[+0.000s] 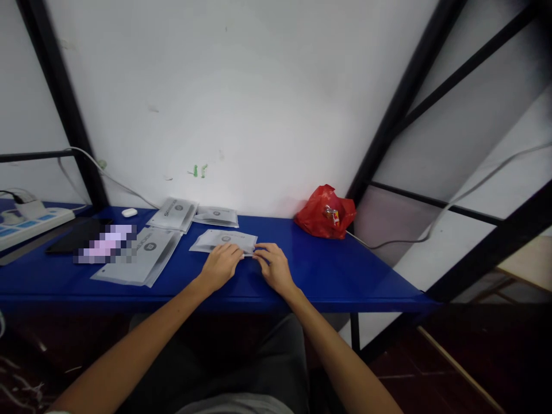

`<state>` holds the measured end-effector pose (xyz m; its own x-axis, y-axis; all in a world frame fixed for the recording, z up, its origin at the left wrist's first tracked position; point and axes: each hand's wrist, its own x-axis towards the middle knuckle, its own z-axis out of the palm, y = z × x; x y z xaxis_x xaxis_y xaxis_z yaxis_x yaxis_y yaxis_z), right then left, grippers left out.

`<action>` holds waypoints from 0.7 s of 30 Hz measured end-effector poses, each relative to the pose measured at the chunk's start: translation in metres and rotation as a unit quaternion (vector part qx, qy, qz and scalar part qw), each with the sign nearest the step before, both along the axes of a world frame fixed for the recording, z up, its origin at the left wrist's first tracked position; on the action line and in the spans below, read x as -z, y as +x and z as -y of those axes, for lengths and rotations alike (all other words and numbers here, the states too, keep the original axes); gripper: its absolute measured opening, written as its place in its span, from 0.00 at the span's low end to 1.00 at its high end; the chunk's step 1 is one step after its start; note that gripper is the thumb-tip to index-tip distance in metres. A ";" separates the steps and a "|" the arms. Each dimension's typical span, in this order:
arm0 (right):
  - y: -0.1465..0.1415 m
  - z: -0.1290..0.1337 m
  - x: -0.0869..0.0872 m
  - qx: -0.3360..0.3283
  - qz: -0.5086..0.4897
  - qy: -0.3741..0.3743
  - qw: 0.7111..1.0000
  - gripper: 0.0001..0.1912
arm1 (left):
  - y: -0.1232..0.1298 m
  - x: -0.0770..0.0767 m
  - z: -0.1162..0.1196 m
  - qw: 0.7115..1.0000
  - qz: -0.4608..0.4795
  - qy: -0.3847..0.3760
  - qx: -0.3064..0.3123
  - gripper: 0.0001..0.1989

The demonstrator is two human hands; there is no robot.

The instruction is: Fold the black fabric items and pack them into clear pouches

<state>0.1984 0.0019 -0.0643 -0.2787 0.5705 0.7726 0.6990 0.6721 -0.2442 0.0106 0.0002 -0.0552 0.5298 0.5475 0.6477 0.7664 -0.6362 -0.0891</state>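
Observation:
A small frosted bag [210, 238] with a round dark logo lies on the blue table [310, 273] in front of me. My left hand [222, 265] rests on the bag's near edge with its fingers bent and together. At the bag's right end, my right hand [275, 267] has thumb and fingers at the corner, apparently pinching it. Another small frosted bag [218, 217] lies just behind. To the left are a stacked frosted bag [172, 214] and a larger frosted bag [144, 256], both printed with dark lettering.
A red plastic bag [323, 214] stands at the back right by the wall. At the left are a white earphone case [129, 213], a dark tablet [71, 238], a phone with a blurred screen [107, 241] and a power strip [38, 225]. Black metal posts flank the table.

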 end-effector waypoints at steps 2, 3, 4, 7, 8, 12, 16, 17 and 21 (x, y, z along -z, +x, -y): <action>-0.001 0.000 0.000 0.001 0.003 0.004 1.000 0.08 | -0.009 -0.001 0.000 1.000 -0.006 0.005 -0.005 0.08; -0.001 0.000 -0.001 0.000 0.005 0.005 1.000 0.08 | -0.013 -0.001 0.001 1.000 -0.009 0.008 -0.007 0.08; -0.001 0.000 -0.001 -0.001 0.006 0.006 1.000 0.08 | -0.016 -0.001 0.001 1.000 -0.013 0.010 -0.009 0.08; -0.002 0.000 -0.001 -0.004 0.006 0.005 1.000 0.08 | -0.021 -0.001 0.002 1.000 -0.020 0.013 -0.018 0.09; -0.002 -0.001 -0.001 -0.003 0.004 0.004 1.000 0.08 | -0.021 0.000 0.003 1.000 -0.021 0.012 -0.020 0.10; -0.001 0.000 -0.001 0.002 0.002 0.008 1.000 0.08 | -0.019 0.003 0.000 1.000 -0.020 0.008 -0.005 0.10; -0.001 0.004 -0.004 0.008 0.029 0.016 0.999 0.08 | -0.019 0.003 -0.003 1.000 -0.030 -0.002 0.004 0.11; -0.001 0.005 -0.005 0.012 0.042 0.018 0.999 0.08 | -0.019 0.003 -0.003 1.000 -0.031 -0.004 0.004 0.12; -0.008 0.010 -0.010 0.012 0.111 0.029 0.993 0.09 | -0.018 0.002 -0.002 1.000 -0.022 -0.004 0.013 0.12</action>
